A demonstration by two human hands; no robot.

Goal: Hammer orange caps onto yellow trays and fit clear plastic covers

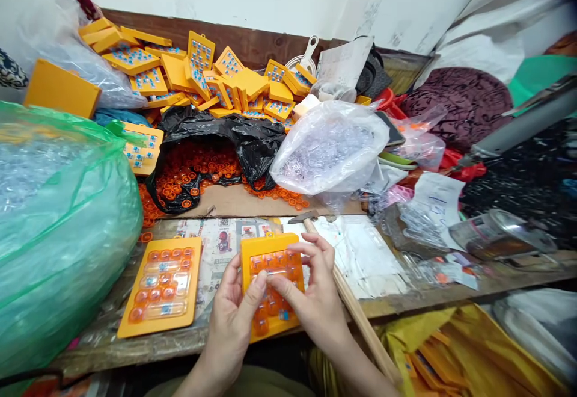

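Observation:
My left hand grips the left side of a yellow keypad, its thumb on the front. The keypad is tilted up and carries rows of see-through orange keycaps and a blue switch near its lower right. My right hand is closed round the right edge, its thumb pressing beside my left thumb on a long clear keycap. The fingers partly cover the keys. Left of my hands, a second yellow keypad lies flat, set with orange round keycaps and longer clear ones.
A black bag spills orange keycaps. Behind it are piled yellow keypads. A white bag of clear pieces sits right of it, a green bag at left. A hammer lies right of my hands; a yellow sack stands below.

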